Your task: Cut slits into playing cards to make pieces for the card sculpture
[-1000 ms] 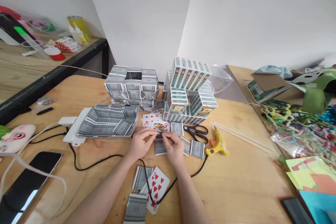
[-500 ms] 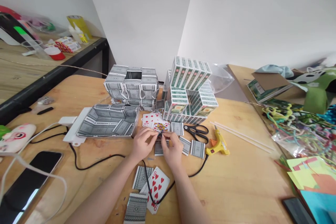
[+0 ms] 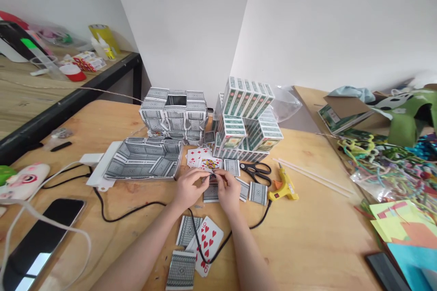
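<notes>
My left hand and my right hand meet over the middle of the table, fingers pinched together. Between their fingertips is a small dark thing, mostly hidden, whose kind I cannot make out. Just beyond them lie face-up playing cards, a queen or other picture card among them. A folded card piece with a grey patterned back lies under my hands. More such pieces lie to the right, one of them a square card piece. Nearer me, a nine of hearts lies under a black cable.
An open box lined with cards stands left, a block built of folded cards behind it. Stacked card packs rise at centre back. Scissors, a yellow glue gun and glue sticks lie right; a phone lies left.
The view has shifted slightly, so most things sit a little further right or lower. Both hands stay together with fingertips pinched, their fingers slightly rearranged.
</notes>
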Tool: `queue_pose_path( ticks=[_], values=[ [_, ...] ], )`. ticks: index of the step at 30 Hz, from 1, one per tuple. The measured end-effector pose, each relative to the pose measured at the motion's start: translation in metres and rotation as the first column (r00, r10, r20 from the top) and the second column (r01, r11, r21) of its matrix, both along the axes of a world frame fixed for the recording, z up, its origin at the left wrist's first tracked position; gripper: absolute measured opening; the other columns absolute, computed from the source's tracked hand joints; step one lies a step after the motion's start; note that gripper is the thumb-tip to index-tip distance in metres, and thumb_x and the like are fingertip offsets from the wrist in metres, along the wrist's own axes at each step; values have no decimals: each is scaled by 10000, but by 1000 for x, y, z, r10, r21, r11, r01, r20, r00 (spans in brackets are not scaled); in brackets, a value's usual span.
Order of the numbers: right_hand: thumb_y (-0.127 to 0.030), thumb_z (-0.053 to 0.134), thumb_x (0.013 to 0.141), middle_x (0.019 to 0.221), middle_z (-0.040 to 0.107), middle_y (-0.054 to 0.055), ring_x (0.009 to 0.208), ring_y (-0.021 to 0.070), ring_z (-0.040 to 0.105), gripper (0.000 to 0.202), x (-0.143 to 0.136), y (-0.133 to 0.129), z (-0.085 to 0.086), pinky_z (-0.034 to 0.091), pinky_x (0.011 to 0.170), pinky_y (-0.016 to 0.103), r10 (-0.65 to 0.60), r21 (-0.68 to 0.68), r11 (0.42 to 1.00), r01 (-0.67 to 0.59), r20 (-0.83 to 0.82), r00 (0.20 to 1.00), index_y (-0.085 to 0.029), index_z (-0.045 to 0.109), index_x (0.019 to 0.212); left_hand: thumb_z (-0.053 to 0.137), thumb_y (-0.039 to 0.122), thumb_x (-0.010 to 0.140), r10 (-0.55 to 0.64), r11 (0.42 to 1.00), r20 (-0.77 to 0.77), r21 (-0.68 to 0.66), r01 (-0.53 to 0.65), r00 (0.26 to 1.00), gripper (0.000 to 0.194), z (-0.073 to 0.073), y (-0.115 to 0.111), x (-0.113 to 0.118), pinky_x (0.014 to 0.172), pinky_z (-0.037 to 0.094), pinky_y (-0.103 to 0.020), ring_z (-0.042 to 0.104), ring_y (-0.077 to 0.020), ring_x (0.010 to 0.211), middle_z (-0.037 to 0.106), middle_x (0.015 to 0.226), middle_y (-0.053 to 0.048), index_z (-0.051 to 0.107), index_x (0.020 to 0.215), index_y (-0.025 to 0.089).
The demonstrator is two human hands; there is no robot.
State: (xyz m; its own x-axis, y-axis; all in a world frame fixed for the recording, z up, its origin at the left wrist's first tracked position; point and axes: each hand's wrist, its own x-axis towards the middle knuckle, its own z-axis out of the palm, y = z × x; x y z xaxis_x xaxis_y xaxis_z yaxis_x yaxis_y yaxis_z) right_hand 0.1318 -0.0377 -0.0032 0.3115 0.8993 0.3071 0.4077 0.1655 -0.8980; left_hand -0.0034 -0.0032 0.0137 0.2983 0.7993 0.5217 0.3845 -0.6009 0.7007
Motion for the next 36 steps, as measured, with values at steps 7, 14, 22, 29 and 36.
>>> queue_pose_path(
  ticks=[7,14,22,29,36],
  values=[
    [-175,413,820,852,678,51,795,181,630,193,4,-1,9,480,723,301,59,-6,998,-58,67,996,-203,602,836,534,101,707,-50,995,3,-83,50,999,223,3,2,-4,754,510,-299,631,-153,786,683,848,-32,668,850,207],
    [-224,417,827,763,662,44,636,163,633,168,4,3,5,512,622,287,93,-66,992,-107,-182,979,-189,580,838,538,175,751,1,975,67,-220,14,998,104,4,7,-7,703,501,-276,618,-148,751,670,796,-30,633,794,176],
    [-207,474,792,804,645,59,738,169,616,104,-9,-2,7,521,662,287,154,32,988,-150,-179,972,-188,574,773,498,212,796,-46,981,61,-184,56,997,108,3,0,-8,674,465,-267,583,-150,731,625,735,-22,583,739,181],
    [-234,481,798,643,627,24,570,143,594,143,-9,-6,4,508,565,256,143,-41,987,-154,-203,969,-177,594,732,514,225,775,16,977,69,-212,-1,997,142,2,-7,-9,615,453,-251,581,-145,649,615,655,-9,590,665,179],
    [-278,535,775,741,642,44,591,145,606,124,-16,-6,-1,508,564,258,50,5,999,-50,-221,974,-178,604,798,524,261,779,86,965,144,-257,-46,986,126,-3,-7,-7,657,480,-267,601,-154,714,651,742,-25,606,740,174]
  ],
)
